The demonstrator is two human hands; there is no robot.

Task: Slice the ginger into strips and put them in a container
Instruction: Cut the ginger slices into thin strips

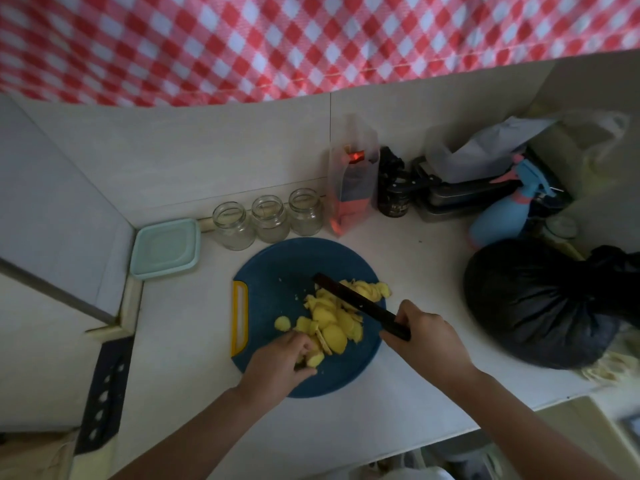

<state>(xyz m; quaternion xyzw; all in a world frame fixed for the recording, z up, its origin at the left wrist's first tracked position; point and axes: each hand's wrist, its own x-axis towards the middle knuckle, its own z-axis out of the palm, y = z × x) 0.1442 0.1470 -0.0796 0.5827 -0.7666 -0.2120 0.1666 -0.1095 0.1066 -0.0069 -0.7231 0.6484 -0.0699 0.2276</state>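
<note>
Now the ginger slices (334,322) lie heaped on the round blue cutting board (277,271), where the left hand (280,365) pinches one piece at the near edge. Over the board's right side, the right hand (426,337) grips a black knife (360,306), its blade across the pile; a teal-lidded container (166,247) sits just left of the board.

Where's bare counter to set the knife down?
Bare counter lies between the cutting board and the black bag, and left of the board in front of the teal container. Crowded: jars behind the board, and the back right corner around the spray bottle.
</note>
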